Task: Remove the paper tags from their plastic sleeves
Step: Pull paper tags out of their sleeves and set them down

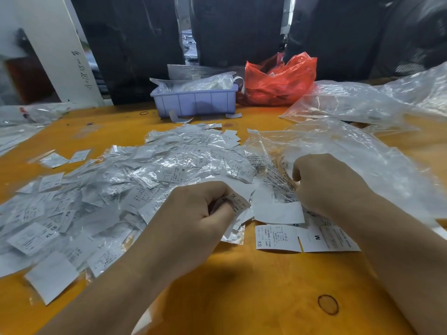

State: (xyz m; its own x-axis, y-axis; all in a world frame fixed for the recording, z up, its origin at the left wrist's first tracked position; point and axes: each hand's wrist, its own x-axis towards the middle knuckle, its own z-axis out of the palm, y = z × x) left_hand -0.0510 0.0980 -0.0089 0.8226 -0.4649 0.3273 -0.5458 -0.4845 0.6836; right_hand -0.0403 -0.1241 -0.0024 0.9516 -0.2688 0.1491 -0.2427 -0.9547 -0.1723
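Mid-strip: our left hand (193, 213) pinches a sleeved tag (238, 204), right hand (324, 182) grips plastic (280, 175); next we likely pull the paper free.

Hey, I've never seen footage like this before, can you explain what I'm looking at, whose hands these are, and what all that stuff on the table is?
This is one picture from a camera worn on a person's head, looking down at their own bare hands. The left hand pinches a sleeved paper tag; the right hand grips clear plastic. On the orange table lie a heap of sleeved tags, loose tags, a lilac bin, a red bag and rubber bands.
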